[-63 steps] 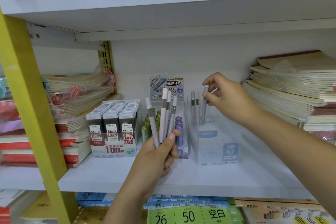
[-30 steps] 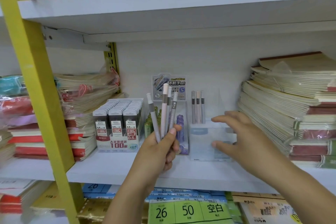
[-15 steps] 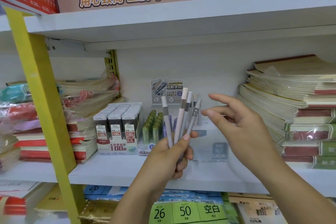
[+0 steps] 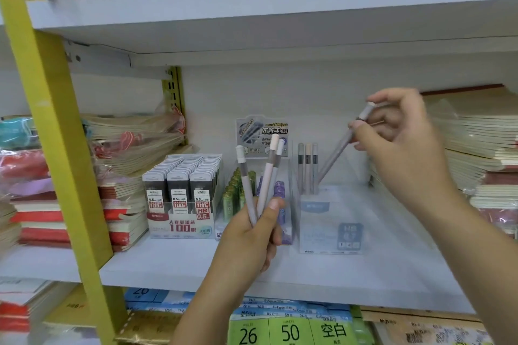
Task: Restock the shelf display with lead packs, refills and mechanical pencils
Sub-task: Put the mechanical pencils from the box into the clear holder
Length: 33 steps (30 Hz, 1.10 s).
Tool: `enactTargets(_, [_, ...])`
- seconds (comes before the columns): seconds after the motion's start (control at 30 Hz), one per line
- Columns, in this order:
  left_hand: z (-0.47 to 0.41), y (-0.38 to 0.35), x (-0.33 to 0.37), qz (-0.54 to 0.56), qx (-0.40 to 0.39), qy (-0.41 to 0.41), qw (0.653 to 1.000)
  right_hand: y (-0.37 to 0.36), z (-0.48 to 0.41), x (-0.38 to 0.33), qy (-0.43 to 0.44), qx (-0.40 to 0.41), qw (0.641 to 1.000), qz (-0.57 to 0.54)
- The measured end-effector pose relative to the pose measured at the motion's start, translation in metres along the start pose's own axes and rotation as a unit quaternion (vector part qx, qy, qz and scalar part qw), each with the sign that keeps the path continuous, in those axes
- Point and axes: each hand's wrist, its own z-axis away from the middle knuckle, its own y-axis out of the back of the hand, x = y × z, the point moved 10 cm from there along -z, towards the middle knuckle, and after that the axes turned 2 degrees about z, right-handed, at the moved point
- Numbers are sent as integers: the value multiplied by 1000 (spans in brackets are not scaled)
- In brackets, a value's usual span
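My left hand (image 4: 252, 235) is raised in front of the shelf, gripping three pale mechanical pencils (image 4: 267, 173) fanned upward. My right hand (image 4: 403, 143) pinches one grey mechanical pencil (image 4: 336, 155) near its cap, tilted, with its tip over the clear display stand (image 4: 330, 221). Three pencils (image 4: 307, 168) stand upright at the back of that stand. To the left sit a box of 0.5 HB lead packs (image 4: 182, 193) and a clear tray of green and purple refill tubes (image 4: 234, 190).
Stacks of notebooks fill the shelf at the right (image 4: 482, 143) and the left (image 4: 126, 165). A yellow upright post (image 4: 56, 131) crosses the left side. The white shelf board (image 4: 196, 266) runs below, with price-tagged goods (image 4: 288, 330) underneath and another shelf overhead.
My right hand took one pencil from the bunch in my left hand and moved it up and right, over the clear stand. The left hand now holds three pencils.
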Motion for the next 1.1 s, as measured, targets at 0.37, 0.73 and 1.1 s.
enactTargets(0.37, [-8,3,-7,9,24,-9,1000,-71,-10,41,11,-196,965,176])
enactTargets(0.73, [-9,10,-10,17,31,-2,999,-87,-15,42,31,-225,952,203])
enactTargets(1.1, [-10,10,-12,-9,21,-16,1000,-93,-18,61,11,-240,937,251])
